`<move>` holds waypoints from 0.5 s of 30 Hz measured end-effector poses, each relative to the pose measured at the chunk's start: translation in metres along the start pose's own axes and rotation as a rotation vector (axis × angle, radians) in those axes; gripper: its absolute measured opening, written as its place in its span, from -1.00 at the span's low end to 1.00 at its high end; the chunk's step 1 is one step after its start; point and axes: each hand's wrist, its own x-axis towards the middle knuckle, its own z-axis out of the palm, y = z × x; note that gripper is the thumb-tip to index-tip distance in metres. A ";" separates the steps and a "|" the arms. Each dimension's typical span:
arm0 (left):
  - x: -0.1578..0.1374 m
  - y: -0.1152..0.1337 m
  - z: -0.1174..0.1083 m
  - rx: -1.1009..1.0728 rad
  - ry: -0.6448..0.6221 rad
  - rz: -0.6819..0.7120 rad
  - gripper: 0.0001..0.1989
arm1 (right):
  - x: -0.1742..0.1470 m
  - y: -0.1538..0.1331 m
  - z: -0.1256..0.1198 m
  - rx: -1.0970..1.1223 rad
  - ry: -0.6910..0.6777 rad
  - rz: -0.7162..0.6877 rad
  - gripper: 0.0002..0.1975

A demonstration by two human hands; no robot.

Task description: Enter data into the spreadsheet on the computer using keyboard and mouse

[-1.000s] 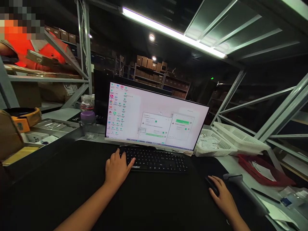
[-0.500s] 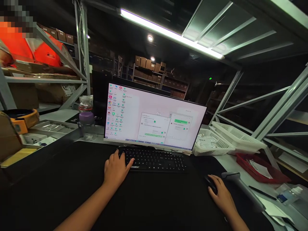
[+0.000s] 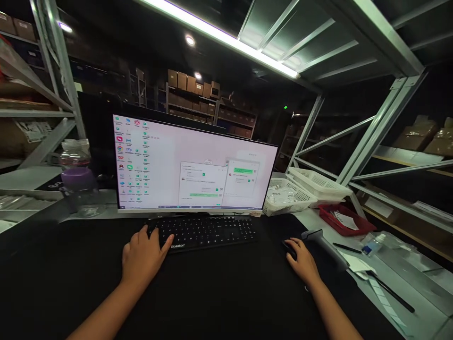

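Observation:
My left hand (image 3: 144, 255) rests on the left end of a black keyboard (image 3: 212, 232), its fingers spread over the keys and the thumb held out near the front edge. Over to the right, my right hand (image 3: 300, 259) is curled around a dark computer mouse (image 3: 290, 249) on the black desk mat (image 3: 212, 293). Most of the mouse is hidden under the fingers. Behind the keyboard stands a monitor (image 3: 163, 165) showing desktop icons and two chat windows (image 3: 201, 184). A grey handheld barcode scanner (image 3: 327, 248) lies just beyond my right hand.
White plastic baskets (image 3: 290, 200), a red tray (image 3: 347, 221), a small clear bottle (image 3: 373, 245) and pens (image 3: 392, 293) are on the right. A purple-lidded jar (image 3: 78, 182) stands left of the monitor. Metal shelving (image 3: 382, 127) frames the desk, with cardboard boxes (image 3: 191, 85) beyond.
My view has turned to the right, so everything sits further left in the picture. The person in the orange vest has mostly left view. Both hands stay on the keyboard and mouse.

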 end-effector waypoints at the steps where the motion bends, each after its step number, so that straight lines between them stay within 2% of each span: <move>1: 0.000 -0.001 0.000 -0.006 0.003 -0.004 -0.14 | 0.000 0.000 0.000 0.002 -0.001 -0.002 -0.49; 5: 0.001 -0.004 0.002 -0.069 0.013 -0.016 -0.10 | 0.001 0.000 0.000 -0.003 -0.011 0.000 -0.50; 10: 0.004 -0.007 0.005 -0.237 0.029 0.050 -0.12 | 0.001 -0.002 0.000 0.011 0.006 -0.008 -0.46; 12: 0.005 -0.007 0.004 -0.310 0.042 0.080 -0.18 | 0.001 -0.003 0.000 0.010 0.012 -0.007 -0.45; 15: 0.007 -0.009 0.001 -0.401 0.069 0.132 -0.39 | 0.002 -0.006 0.000 0.007 0.034 -0.008 -0.44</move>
